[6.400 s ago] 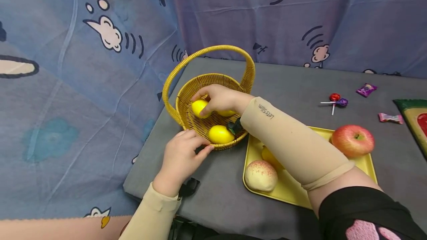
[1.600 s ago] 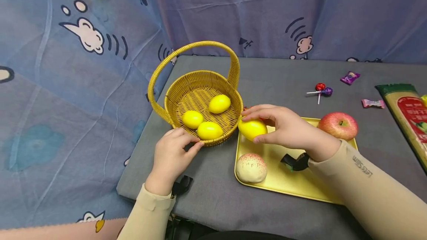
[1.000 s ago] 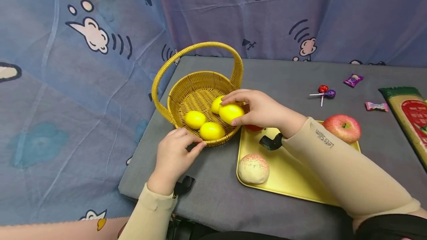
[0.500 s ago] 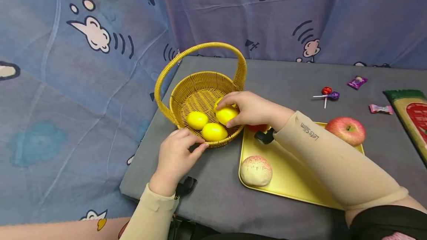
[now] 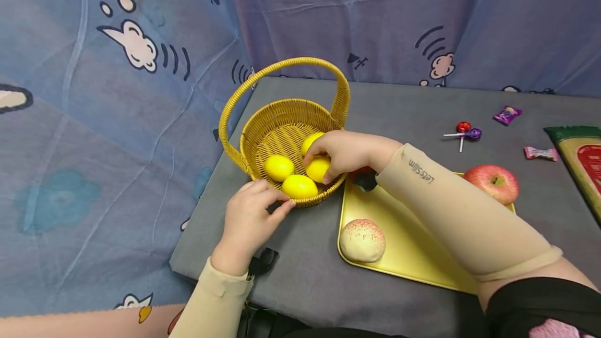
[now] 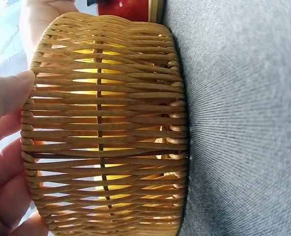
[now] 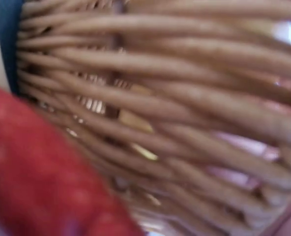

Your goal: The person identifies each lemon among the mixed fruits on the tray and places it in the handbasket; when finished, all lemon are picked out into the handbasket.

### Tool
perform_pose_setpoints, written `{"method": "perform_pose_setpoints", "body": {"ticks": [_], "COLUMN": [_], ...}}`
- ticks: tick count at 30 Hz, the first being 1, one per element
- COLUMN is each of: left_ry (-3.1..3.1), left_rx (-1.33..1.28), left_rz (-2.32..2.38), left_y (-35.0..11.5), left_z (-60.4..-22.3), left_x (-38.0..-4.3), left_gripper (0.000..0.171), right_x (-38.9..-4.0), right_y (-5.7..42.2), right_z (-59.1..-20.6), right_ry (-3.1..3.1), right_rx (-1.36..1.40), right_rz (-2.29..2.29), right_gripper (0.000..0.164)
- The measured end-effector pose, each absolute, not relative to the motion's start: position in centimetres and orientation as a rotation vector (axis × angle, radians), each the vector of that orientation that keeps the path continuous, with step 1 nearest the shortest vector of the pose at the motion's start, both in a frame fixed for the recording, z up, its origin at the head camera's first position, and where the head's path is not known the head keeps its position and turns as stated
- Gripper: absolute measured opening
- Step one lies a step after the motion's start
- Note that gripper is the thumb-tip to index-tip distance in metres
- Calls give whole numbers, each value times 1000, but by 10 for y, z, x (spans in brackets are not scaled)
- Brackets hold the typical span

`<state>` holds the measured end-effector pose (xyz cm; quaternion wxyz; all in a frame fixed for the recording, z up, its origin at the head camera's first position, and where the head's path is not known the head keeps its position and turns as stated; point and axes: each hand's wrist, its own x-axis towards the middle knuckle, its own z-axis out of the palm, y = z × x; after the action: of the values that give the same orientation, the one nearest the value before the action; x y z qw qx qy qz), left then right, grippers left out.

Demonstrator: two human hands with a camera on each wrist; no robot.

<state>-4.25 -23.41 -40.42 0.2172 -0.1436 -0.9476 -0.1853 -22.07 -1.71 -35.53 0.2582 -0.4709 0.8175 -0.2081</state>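
Note:
A yellow wicker basket [image 5: 263,113] with a tall hoop handle stands on the grey table. My left hand [image 5: 251,218] pinches its front rim; in the left wrist view the thumb [image 6: 10,93] lies outside the wicker and the fingers reach over the rim. Inside the basket's right side, my right hand [image 5: 345,153] holds a lemon [image 5: 317,169] low between fingers and thumb. Three more lemons lie around it: one at the left [image 5: 279,168], one in front [image 5: 299,186], and one behind [image 5: 311,142], partly covered by the fingers. The right wrist view is mostly blurred wicker [image 7: 185,98].
Right of the basket, a yellow tray [image 5: 408,254] bears a peach [image 5: 362,240], an apple [image 5: 492,183] and a mostly hidden red fruit [image 5: 362,172]. Beyond are lollipops [image 5: 465,132], wrapped candies [image 5: 507,115] and a green-ended package [image 5: 579,155]. Patterned cloth [image 5: 300,14] hangs behind.
My right hand has carried a lemon from above the tray's left edge leftward and down into the basket among the others. The left hand stays at the rim. A yellow fruit has left the tray.

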Motion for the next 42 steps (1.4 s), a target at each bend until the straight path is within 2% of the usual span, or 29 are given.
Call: {"method": "perform_pose_setpoints", "body": {"ticks": [12,22,27,33,42], "left_ry": [-2614,-2602,-2600,-2615,-2679], "left_rx": [-406,-435,-448,-443,-409], "left_rz": [-531,-534,-534,-552,-525], "left_y": [-231,-230,-230,-233,-244], "left_z": [-404,-402,-402,-403,-402], "left_x": [-44,-46,-48,-49,-45], "left_gripper": [17,16,16,16,14], "right_x": [-220,-222,-220,-201,-163], "right_y": [-26,-13,1,21,60], "right_z": [-358,-351,-341,-328,-329], "right_ry": [2143,1982,1931,1994,2169], "right_rx": [-1294,-1103,-1098,-1151,-1283], "right_rz": [-406,-766,-917,-1000,-1025], "right_gripper": [46,56,55,55,53]}}
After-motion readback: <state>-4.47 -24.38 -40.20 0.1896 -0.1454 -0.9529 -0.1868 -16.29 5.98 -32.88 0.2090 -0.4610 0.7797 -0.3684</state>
